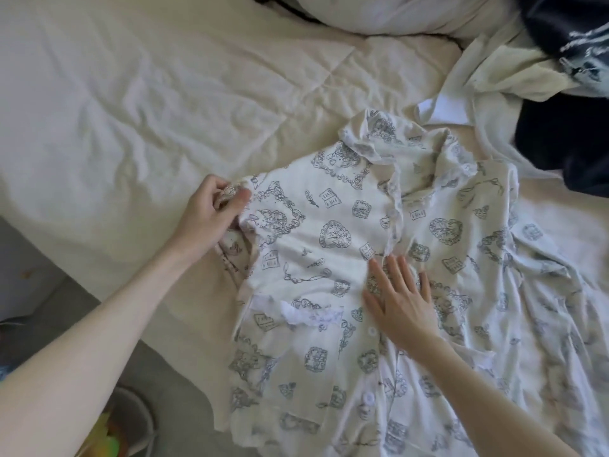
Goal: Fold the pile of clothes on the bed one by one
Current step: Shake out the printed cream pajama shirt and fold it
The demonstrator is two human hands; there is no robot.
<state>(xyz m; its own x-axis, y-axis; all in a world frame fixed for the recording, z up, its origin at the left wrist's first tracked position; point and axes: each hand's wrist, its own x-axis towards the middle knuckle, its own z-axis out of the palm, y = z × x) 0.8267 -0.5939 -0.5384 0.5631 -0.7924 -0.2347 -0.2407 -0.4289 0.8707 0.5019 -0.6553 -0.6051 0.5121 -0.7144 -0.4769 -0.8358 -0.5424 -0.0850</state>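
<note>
While left hand [211,206] pinches shirt [329,225], right hand [400,298] flat

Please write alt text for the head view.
A printed button-up shirt lies spread on a cream bed; the left hand pinches its sleeve edge while the right hand presses flat on its front. Unfolded clothes lie behind.

My left hand [214,209] pinches the sleeve edge of the printed shirt [329,225], fingers curled, forearm bare. My right hand [400,301] lies flat on the shirt's middle, fingers straight and spread, palm down.
</note>
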